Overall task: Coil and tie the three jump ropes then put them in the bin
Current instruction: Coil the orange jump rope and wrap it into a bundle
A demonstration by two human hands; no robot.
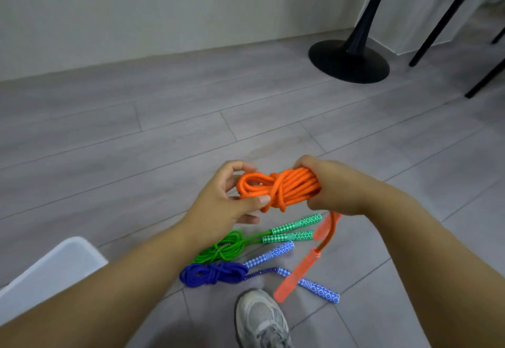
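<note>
Left hand [232, 200] and right hand [337, 188] grip, forearms extended forward.

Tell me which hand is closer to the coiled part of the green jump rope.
Left. The left hand holds the orange rope just above the green coil; the right hand grips the bundle's other end, farther off to the right.

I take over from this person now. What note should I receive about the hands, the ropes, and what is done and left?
Left hand pinches the wrap on the orange rope; right hand grips the coil's other end. Its handles hang loose. Green rope and blue rope lie coiled on the floor. Done: three coils. Left: finish the orange tie, put all in the bin, probably the white edge at lower left.
</note>
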